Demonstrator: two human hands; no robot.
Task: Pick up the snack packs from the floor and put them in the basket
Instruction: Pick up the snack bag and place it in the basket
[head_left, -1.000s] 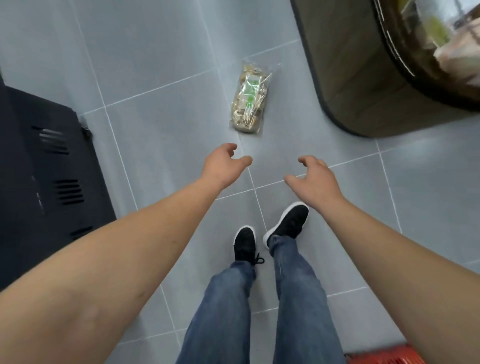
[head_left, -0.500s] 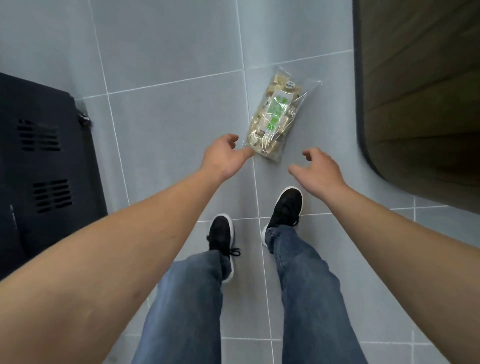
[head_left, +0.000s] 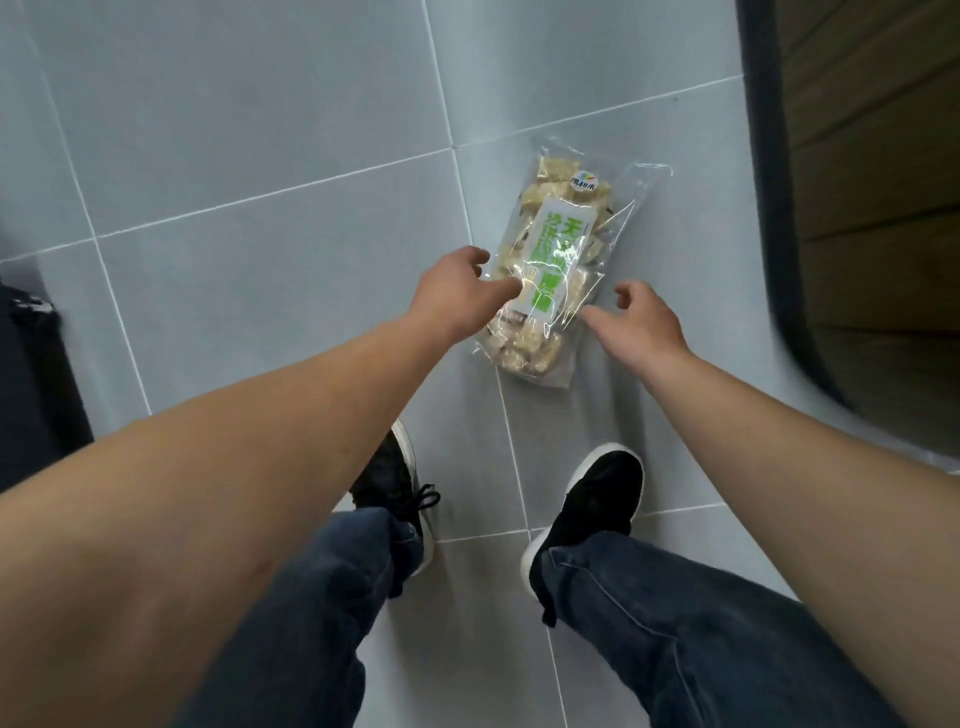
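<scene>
Snack pack (head_left: 553, 270) lies flat on the floor (head_left: 260, 156) near the dark cabinet base (head_left: 769, 208), flanked by left hand (head_left: 457, 291) and right hand (head_left: 636, 322), both loosely spread and holding nothing; slick film could be fumbled or contents crushed if squeezed hard.

Snack pack (head_left: 557, 270) on floor (head_left: 249, 130), between hands.

This is looking like a shop aisle. Pale grey floor tiles with white grout lines (head_left: 260, 156) are spreading underfoot, a wood-panelled display unit with a dark rounded base trim (head_left: 872, 208) is standing at right, and a clear packaged snack bag with a green-and-white label (head_left: 556, 260) is lying on the floor.
</scene>
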